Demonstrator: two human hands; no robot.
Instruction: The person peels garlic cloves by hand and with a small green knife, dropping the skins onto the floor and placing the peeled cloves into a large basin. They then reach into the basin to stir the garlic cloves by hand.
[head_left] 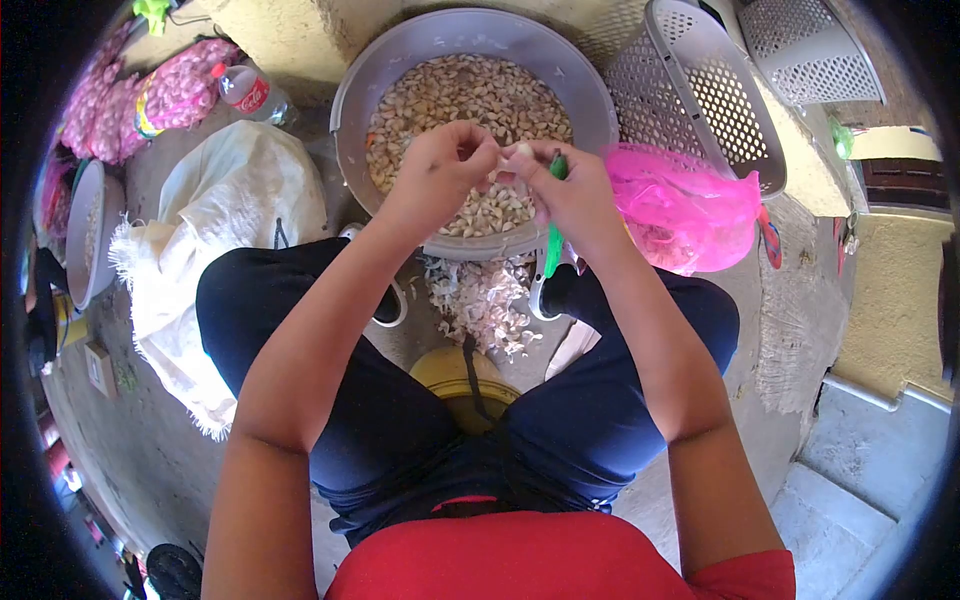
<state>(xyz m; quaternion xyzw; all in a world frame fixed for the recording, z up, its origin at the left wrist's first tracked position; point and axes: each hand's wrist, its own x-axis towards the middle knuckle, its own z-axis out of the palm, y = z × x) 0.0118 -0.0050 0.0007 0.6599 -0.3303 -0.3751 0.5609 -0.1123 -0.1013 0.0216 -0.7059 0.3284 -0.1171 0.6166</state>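
Observation:
Over a large grey basin [350, 110] filled with garlic cloves [470, 85], my two hands meet fingertip to fingertip. My left hand [445, 170] is closed in a pinch, and what lies in its fingertips is too small to make out. My right hand [580, 195] is closed too, with a small green knife [555, 235] held upright across its fingers; its blade hardly shows. A pale garlic clove [524, 150] shows at the right thumb and forefinger. Papery garlic skins [485, 300] lie heaped on the ground below the basin, between my feet.
A pink plastic bag [690, 215] and grey perforated baskets [660, 90] stand right of the basin. At left are a white sack [240, 190], a Coca-Cola bottle [255, 95], net bags of garlic [180, 90] and another basin [95, 235]. I sit above a yellow bucket [445, 370].

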